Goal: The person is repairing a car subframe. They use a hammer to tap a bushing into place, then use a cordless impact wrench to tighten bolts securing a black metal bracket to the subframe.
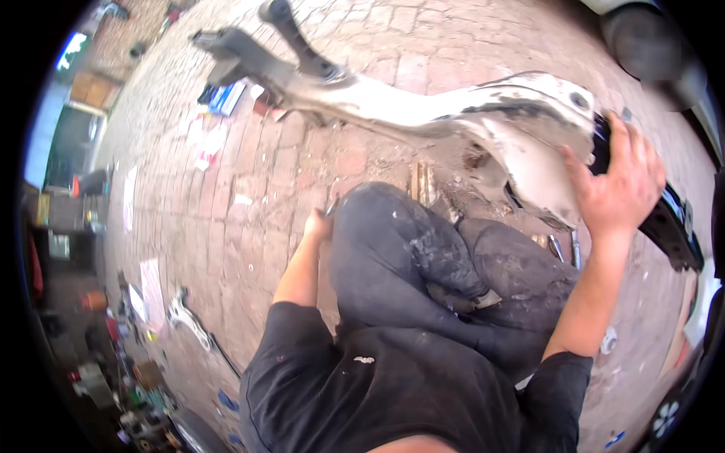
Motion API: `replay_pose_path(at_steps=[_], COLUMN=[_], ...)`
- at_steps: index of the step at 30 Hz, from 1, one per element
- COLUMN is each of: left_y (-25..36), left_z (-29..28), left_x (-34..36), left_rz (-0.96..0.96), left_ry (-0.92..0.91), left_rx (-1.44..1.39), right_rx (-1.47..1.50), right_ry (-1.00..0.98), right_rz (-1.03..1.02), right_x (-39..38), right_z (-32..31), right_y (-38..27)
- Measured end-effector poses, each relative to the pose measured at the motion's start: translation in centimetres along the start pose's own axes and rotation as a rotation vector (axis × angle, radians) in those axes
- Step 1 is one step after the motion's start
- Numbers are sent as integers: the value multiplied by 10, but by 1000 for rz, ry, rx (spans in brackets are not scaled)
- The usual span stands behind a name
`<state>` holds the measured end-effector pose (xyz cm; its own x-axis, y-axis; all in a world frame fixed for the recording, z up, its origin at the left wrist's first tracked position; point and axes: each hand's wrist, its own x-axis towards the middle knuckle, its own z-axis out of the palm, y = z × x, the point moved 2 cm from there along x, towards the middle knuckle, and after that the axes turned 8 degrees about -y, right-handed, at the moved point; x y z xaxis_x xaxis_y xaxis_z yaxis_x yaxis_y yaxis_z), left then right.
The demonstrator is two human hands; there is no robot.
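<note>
A long, dirty white metal car-body part [393,106] lies across the paving in front of my knees, its upright arm rising near the far left end. My right hand [623,181] is at its right end, with fingers and thumb spread round a long black metal piece [672,230]. That piece runs from the white part's end toward the lower right, partly hidden under the hand. Beside my left knee, my left hand [320,223] is closed on something small and dark, mostly hidden by the leg.
Metal hand tools [575,248] lie right of my knees. Beyond the white part's left end is a blue box [226,98]. A silver metal arm [187,321] lies on the left. Cluttered parts [147,374] line the left edge; a vehicle wheel [646,45] stands far right.
</note>
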<state>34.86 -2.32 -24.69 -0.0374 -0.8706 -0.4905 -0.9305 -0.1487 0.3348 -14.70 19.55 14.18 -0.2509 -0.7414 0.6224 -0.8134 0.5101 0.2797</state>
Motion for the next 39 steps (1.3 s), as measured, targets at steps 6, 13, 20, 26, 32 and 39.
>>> replay_pose_path(at_steps=[6, 13, 20, 26, 32, 39], left_y=[30, 269, 442, 473, 474, 480], left_z=[-51, -196, -209, -199, -191, -184], left_x=[-40, -190, -273, -275, -278, -284], left_rz=[264, 1122, 1645, 1565, 1504, 1468], left_ry=[376, 522, 231, 29, 35, -68], left_rx=[-796, -983, -782, -660, -646, -586], right_rx=[196, 303, 340, 398, 394, 402], right_ry=[37, 91, 47, 110, 53, 71], right_rz=[-10, 4, 8, -31, -7, -19], right_x=[-6, -12, -17, -17, -21, -20], right_z=[-9, -11, -18, -26, -22, -23], right_y=[-7, -6, -8, -8, -9, -6])
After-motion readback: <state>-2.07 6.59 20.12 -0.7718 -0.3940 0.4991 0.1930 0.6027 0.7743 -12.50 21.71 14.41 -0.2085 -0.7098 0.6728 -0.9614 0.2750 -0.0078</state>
